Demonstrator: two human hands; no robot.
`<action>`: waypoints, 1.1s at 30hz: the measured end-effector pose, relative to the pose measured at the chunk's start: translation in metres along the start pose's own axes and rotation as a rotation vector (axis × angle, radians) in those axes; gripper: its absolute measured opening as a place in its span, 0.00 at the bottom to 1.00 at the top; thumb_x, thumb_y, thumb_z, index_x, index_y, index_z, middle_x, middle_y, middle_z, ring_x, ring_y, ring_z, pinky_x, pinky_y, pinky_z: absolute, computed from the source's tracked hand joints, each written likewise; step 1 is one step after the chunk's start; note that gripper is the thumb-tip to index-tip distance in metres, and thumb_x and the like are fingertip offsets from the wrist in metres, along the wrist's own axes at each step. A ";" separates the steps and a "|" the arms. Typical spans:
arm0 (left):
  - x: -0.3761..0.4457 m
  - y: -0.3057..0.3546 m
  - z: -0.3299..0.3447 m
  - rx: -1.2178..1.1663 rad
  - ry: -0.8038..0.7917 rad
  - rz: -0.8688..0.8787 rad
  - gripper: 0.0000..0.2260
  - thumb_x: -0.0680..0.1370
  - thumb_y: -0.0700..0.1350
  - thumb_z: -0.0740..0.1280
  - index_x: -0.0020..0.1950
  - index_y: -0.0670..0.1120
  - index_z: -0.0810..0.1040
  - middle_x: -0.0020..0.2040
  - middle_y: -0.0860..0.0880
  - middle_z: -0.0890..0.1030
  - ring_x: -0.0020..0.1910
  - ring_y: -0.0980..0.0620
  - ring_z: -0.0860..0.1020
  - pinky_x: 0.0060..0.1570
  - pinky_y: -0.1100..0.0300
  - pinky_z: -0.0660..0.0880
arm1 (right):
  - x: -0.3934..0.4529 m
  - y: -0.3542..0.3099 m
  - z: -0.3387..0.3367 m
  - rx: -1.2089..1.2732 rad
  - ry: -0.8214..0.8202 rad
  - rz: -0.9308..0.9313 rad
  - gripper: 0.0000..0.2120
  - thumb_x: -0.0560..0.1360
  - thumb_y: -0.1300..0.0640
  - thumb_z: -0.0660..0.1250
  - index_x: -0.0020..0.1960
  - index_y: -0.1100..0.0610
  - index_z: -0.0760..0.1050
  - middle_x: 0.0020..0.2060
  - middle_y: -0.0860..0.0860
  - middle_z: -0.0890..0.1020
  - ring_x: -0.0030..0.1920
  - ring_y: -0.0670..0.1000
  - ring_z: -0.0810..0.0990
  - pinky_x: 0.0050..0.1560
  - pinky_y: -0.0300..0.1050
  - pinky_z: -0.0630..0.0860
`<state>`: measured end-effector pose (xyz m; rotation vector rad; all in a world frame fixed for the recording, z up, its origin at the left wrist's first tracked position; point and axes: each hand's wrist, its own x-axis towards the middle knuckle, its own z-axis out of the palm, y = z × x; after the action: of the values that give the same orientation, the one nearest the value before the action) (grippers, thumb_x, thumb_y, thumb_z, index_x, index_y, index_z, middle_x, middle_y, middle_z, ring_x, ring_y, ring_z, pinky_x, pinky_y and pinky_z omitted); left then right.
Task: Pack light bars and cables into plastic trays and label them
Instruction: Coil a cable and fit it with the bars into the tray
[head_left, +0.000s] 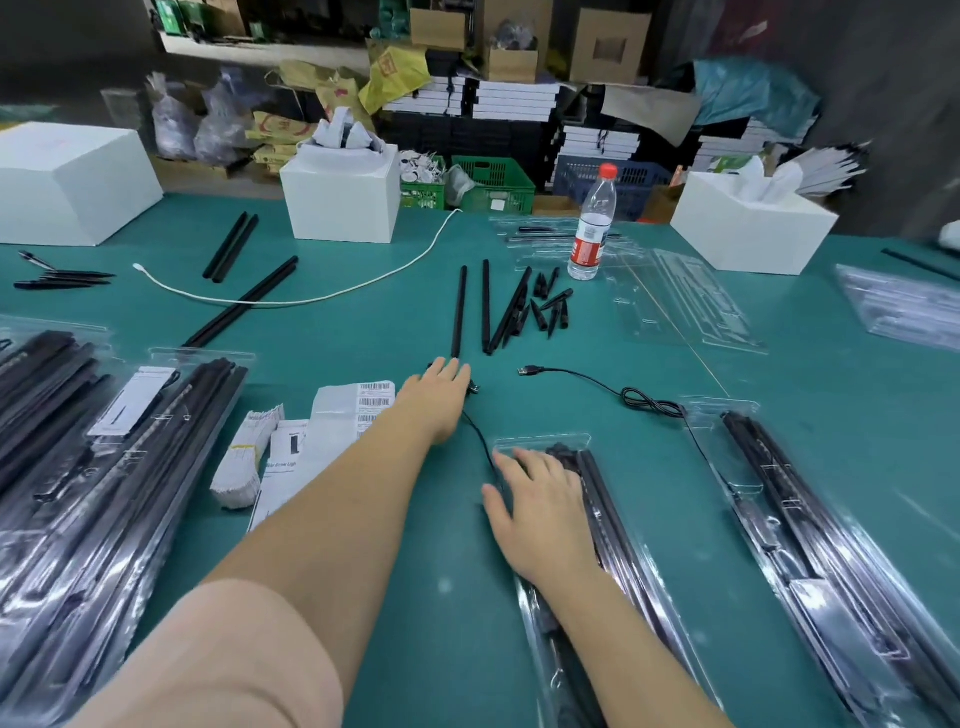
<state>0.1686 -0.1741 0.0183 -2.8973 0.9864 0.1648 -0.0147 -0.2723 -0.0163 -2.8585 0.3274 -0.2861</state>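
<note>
My left hand (439, 397) reaches forward over the green table, its fingers closed on the end piece of a black cable (480, 436) just below a loose black light bar (458, 312). That cable runs back to a clear plastic tray (613, 525) holding black light bars. My right hand (540, 512) lies flat on the top of this tray, fingers spread. A second filled tray (810, 525) lies to the right, with a black USB cable (613, 387) trailing from it. More loose bars and short black spikes (545, 306) lie ahead.
Stacks of packed trays (104, 467) fill the left. Label sheets with barcodes (332, 431) lie near my left forearm. Empty clear trays (675, 296), a water bottle (592, 223), white boxes (343, 197) and a white cord (311, 296) sit farther back.
</note>
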 end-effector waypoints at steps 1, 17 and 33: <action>0.004 -0.003 -0.002 -0.006 -0.035 -0.003 0.31 0.78 0.32 0.57 0.80 0.42 0.52 0.80 0.45 0.57 0.79 0.45 0.55 0.72 0.45 0.64 | 0.000 0.001 0.001 0.004 0.010 0.000 0.24 0.81 0.42 0.56 0.74 0.48 0.69 0.70 0.49 0.73 0.72 0.52 0.66 0.70 0.51 0.60; -0.015 -0.015 -0.033 0.080 0.051 -0.141 0.12 0.79 0.53 0.67 0.54 0.45 0.76 0.55 0.45 0.79 0.51 0.44 0.73 0.43 0.54 0.69 | 0.000 0.003 0.002 0.063 0.002 0.030 0.23 0.81 0.42 0.55 0.75 0.45 0.67 0.72 0.46 0.70 0.74 0.49 0.63 0.72 0.49 0.55; -0.158 0.006 0.030 -1.108 0.466 -0.226 0.04 0.76 0.50 0.72 0.44 0.59 0.80 0.34 0.62 0.80 0.28 0.58 0.69 0.34 0.68 0.68 | -0.002 -0.026 -0.032 0.167 0.045 0.052 0.15 0.82 0.50 0.61 0.66 0.50 0.75 0.63 0.48 0.78 0.62 0.52 0.72 0.64 0.47 0.68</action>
<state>0.0384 -0.0799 0.0079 -4.1858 0.7159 0.0022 -0.0190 -0.2547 0.0209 -2.6784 0.3682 -0.3509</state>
